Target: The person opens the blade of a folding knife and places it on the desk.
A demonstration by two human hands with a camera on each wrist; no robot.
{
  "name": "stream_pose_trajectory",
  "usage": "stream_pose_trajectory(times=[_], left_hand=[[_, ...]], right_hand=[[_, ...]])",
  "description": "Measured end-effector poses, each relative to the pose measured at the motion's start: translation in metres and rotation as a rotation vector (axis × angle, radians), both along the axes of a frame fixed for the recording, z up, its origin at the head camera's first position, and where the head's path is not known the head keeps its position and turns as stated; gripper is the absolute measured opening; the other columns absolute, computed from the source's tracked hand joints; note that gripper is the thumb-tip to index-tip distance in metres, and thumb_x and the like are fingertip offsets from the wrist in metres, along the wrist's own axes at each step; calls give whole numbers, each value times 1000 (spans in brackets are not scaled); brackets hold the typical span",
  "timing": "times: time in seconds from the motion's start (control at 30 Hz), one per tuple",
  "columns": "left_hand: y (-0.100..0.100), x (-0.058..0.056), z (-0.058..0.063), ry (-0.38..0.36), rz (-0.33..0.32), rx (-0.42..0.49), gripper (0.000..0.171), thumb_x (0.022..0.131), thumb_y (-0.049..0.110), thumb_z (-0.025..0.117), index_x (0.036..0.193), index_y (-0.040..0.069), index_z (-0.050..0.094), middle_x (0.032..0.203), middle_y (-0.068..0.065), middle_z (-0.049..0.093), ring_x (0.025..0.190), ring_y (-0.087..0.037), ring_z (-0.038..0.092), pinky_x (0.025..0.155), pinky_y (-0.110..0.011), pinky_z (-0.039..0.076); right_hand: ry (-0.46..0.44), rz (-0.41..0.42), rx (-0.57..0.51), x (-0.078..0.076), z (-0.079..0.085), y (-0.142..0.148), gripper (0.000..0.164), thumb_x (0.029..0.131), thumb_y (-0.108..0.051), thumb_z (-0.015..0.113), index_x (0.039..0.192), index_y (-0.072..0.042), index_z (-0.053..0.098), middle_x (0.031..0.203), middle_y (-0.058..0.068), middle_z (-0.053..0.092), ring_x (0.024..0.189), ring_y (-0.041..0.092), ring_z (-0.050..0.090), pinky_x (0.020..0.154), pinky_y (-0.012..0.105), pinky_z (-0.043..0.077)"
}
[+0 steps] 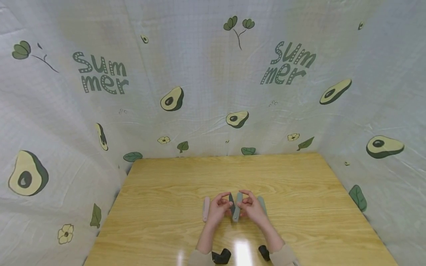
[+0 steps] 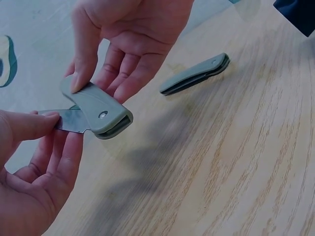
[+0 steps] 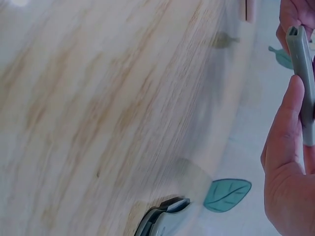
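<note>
A folding knife with a grey-green handle (image 2: 98,108) is held partly open between both hands, close over the table. In the left wrist view, my left hand (image 1: 217,211) pinches the knife's blade (image 2: 73,121) between thumb and fingers. My right hand (image 1: 253,212) grips the handle, thumb on its upper face. The blade and handle form a narrow V in the head view. Beyond my right hand lies a second grey-green folding knife (image 2: 194,76), folded. A pink folding knife (image 1: 206,209) lies folded to the left of my left hand.
The wooden table (image 1: 159,218) is backed and flanked by a pale cloth (image 1: 199,66) printed with avocados and leaves. Black angular objects (image 1: 222,256) show near both wrists at the lower edge of the head view.
</note>
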State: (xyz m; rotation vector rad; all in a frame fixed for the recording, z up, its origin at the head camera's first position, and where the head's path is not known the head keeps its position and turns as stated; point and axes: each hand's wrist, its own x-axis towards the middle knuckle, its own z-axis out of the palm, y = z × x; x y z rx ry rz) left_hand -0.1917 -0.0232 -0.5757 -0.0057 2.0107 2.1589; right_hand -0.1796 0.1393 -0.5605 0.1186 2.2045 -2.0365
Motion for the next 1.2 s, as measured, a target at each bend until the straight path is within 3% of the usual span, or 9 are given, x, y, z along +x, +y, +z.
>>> stream_pose_trajectory(times=[0.13,0.33,0.53,0.63,0.8,1.0,1.2], left_hand=[[0,0,1,-11,16,31,44,88,-2,65,131,-4,55,90,-6,56,72,-13,60,71,-39,62],[-3,10,24,-20,65,66,41,88,-6,64,129,-5,55,88,-8,55,72,-16,62,76,-52,60],[-3,15,33,20,136,113,41,89,-6,63,129,-6,52,88,-6,54,78,-15,61,74,-53,60],[-3,12,26,6,167,152,42,89,-5,63,130,-6,50,89,-6,52,80,-15,61,72,-49,61],[1,4,6,-5,211,206,47,91,-4,63,134,-5,45,90,-5,51,81,-15,60,69,-40,63],[3,5,6,4,238,264,48,92,-3,61,135,-6,40,93,-8,51,85,-17,60,76,-44,61],[6,6,3,38,290,351,48,94,-4,58,135,-8,34,95,-9,50,84,-17,59,76,-41,61]], right_hand=[[-18,-49,-34,0,-1,2,52,90,3,62,139,-2,45,89,13,57,75,21,61,65,48,61],[-29,-101,-92,1,-2,5,52,91,6,61,139,-2,43,86,11,58,77,22,64,67,50,61],[-13,-135,-168,5,1,9,51,92,6,59,138,1,36,86,8,58,77,22,67,72,45,62],[-5,-151,-221,5,1,11,53,92,7,58,138,2,33,84,5,56,76,18,65,75,44,62],[10,-189,-276,6,-2,12,55,92,8,58,138,2,30,83,2,55,76,13,63,75,39,62],[32,-239,-333,7,-3,12,55,92,7,58,137,3,25,84,2,57,78,12,65,72,31,62],[29,-295,-393,9,-2,9,53,94,8,54,135,0,23,89,3,57,82,13,65,79,34,61]])
